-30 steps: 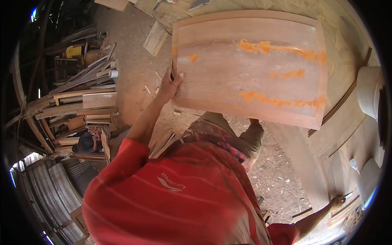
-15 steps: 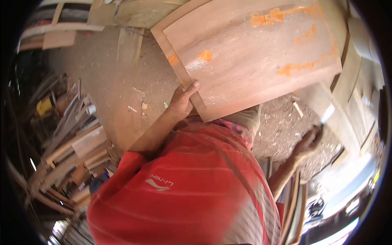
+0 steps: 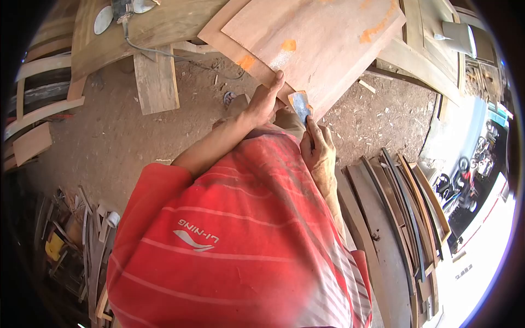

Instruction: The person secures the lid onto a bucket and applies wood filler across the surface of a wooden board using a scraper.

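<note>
A framed wooden panel [image 3: 322, 49] with orange patches of filler lies tilted at the top centre. Its near left edge is gripped by my left hand [image 3: 264, 102], thumb on top and the fingers hidden underneath. My right hand [image 3: 319, 146] holds a putty knife [image 3: 300, 105], whose flat grey blade has orange filler along its edges. That blade is at the panel's near edge, just right of my left thumb; whether it touches the wood I cannot tell.
A power tool [image 3: 122, 10] with a cable sits on a board at the top left. Curved wooden pieces [image 3: 383, 229] are stacked at the lower right. A white bucket [image 3: 460, 38] stands at the upper right. Scrap wood [image 3: 95, 251] fills the lower left.
My right hand has come in from the far right with the putty knife to the panel's near edge. The panel has turned and tilted, my left hand still holding it. The view has swung round.
</note>
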### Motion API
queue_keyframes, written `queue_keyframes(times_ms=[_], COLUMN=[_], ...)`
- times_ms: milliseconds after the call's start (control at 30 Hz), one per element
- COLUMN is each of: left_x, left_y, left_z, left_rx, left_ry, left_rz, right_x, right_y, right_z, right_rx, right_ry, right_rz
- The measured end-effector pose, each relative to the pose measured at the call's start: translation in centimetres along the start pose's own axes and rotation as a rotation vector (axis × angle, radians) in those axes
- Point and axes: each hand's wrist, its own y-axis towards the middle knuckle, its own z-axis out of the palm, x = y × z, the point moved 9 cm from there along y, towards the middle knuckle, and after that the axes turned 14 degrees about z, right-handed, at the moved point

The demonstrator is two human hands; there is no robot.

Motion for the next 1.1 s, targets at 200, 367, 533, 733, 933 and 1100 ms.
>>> queue_keyframes(times_ms=[200,367,533,733,933,1100], left_x=[-1.2,1.7,-1.3,-1.4,-1.8,-1.3], left_y=[-0.5,0.8,-0.7,-0.2,-0.2,0.3], left_z=[2.0,-0.6,2.4,1.7,2.0,1.3], left_rx=[0.178,0.358,0.274,0.325,0.269,0.296], left_ry=[0.012,0.077,-0.010,0.007,0.020,0.099], left_rz=[0.124,-0.038,0.104,0.100,0.159,0.139], right_x=[1.7,1.4,2.2,2.5,0.3,-0.8], right_y=[1.7,0.8,0.8,1.7,0.9,2.9], right_z=[0.9,1.8,2.3,2.6,2.4,0.3], right_rx=[-0.112,-0.147,-0.230,-0.258,-0.096,-0.081], right_ry=[0.001,-0.029,-0.033,-0.026,0.735,0.683], right_rz=[0.106,0.165,0.067,0.105,0.431,0.323])
